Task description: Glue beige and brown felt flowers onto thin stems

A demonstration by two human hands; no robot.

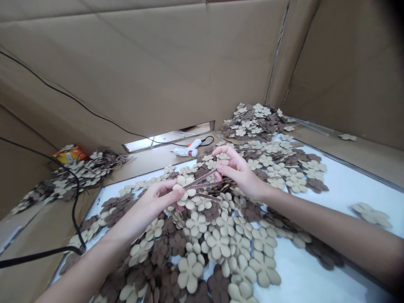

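Note:
Between my hands stretches a narrow brown checked ribbon [202,184], in strands that fan out from my left fingers. My left hand [162,195] is closed, thumb on top, pinching a cream flower cutout [184,185] together with the ribbon's end. The thumb and fingertips of my right hand [233,168] pinch the ribbon's upper strand. Another strand hangs loose below, over the flowers. Beneath both hands lies a spread of cream flower cutouts [217,243] and brown flower cutouts [162,251].
A white glue gun [189,149] lies behind my hands, its black cable [94,113] running left. Flower piles stand at the back right [257,120] and left [85,172], near an orange packet [71,155]. Cardboard walls [142,71] surround the white work surface [303,269].

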